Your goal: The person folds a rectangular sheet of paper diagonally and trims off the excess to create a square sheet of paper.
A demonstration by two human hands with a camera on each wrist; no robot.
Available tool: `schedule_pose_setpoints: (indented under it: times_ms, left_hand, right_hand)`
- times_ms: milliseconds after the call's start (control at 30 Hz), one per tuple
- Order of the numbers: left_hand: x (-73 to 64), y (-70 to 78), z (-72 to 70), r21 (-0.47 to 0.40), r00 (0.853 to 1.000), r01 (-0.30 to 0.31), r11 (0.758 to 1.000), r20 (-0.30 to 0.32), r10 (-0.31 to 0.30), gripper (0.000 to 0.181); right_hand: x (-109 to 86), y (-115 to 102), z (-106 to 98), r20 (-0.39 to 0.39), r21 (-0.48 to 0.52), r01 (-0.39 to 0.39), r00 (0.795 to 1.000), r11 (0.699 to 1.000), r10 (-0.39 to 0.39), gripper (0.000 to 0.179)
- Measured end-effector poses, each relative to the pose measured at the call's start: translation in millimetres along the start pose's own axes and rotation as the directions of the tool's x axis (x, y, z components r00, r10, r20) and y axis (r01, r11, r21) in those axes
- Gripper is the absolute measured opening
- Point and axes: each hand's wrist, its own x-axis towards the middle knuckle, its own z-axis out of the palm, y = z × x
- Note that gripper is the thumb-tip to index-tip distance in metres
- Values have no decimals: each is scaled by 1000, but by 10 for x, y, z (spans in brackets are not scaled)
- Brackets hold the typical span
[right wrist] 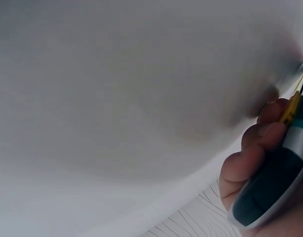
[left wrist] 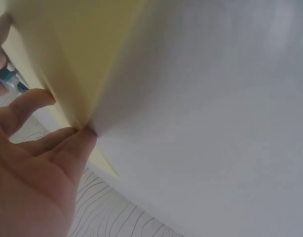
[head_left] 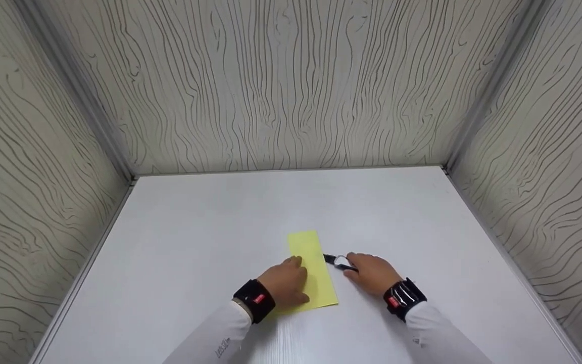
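Backdrop: Pale panels (head_left: 281, 86) with dark wood-grain lines stood behind and beside a white desk (head_left: 195, 227).
Yellow paper (head_left: 322, 278): It lay lengthwise on the near part of the desk, between the two hands, and looked folded; how its layers met could not be made out.
Left hand (head_left: 282, 284): Its fingers were spread and rested on the paper, covering much of the left side.
Right hand (head_left: 376, 273): Its fingers were curled round a utility knife (head_left: 340, 261).
Knife detail: The handle was dark green with pale trim and a yellow slider (right wrist: 291, 108); its front end was at the paper's right edge, but whether the blade touched was unclear.
Steadying: Good work here seemed to need firm, flat pressure, with the left fingertips clear of the blade's line.
Cutting: A low blade angle and slow, even strokes probably suited the edge best; loose layers could have buckled or torn.
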Motion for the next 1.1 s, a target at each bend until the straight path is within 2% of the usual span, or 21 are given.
schedule_pose_setpoints:
  times_ms: [167,333,433,567,733,967,1100]
  left_hand:
    - [12,0,0,22,1000,-24,999,-15,25,49]
    - [55,-15,43,31,997,-39,999,-59,41,48]
    - [66,-19,56,40,997,-39,998,-69,42,50]
    - [52,-2,42,37,998,-33,999,-53,35,53]
    - [34,39,10,51,999,-23,998,-36,25,57]
    - [16,58,15,59,999,-23,998,-37,26,58]
    - [26,55,33,59,999,-16,998,-28,18,59]
  right_hand:
    - [-12,19,-16,0,-5,-2,1000,1000,2,20]
    - [6,17,-22,-14,-8,30,999,1000,-31,21]
    - [12,20,-25,-16,-11,19,1000,1000,-19,21]
    - [10,19,-32,1,-5,-15,1000,1000,15,21]
    - [39,8,-19,3,8,-10,1000,1000,10,22]
    - [21,35,-17,0,3,-42,999,999,42,20]
    - [40,9,-7,0,10,-23,1000,1000,23,18]
